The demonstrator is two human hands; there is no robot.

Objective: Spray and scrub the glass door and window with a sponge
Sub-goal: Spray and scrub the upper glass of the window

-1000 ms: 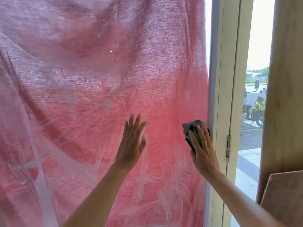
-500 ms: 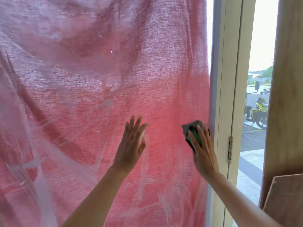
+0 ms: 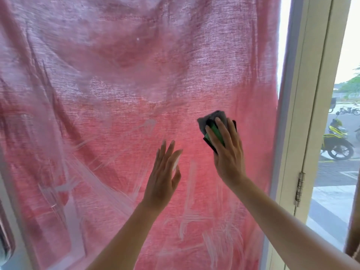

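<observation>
Head view. The right hand [image 3: 228,152] is pressing the sponge [image 3: 215,131] flat against the glass pane [image 3: 116,90], to the right of the pane's middle and near the door frame [image 3: 303,94]. The right-hand grip is spread wide: the fingers are lying almost straight across the green-and-grey sponge and pinning it to the glass rather than curling round it. The thumb is hidden. The left hand [image 3: 163,178] is holding nothing. Its grip is fully extended, fingers straight and close together, palm facing the pane just below and left of the sponge. Firm contact with the glass cannot be confirmed. A pink curtain [image 3: 97,45] is hanging behind the pane, and white soap streaks [image 3: 187,184] are showing across the lower half. No spray bottle is in view.

Judged hazards:
- The sponge is being held by pressure alone. Easing off on wet glass would probably let it slide or drop.
- The left palm is sitting on or near soapy glass. Leaning weight on it risks a slip and fresh smears.
- The sponge is working close to the frame. A stroke carried too far right could strike the frame edge and leave an uncleaned strip.
- The lower streaks may dry into marks if scrubbing is delayed.
</observation>
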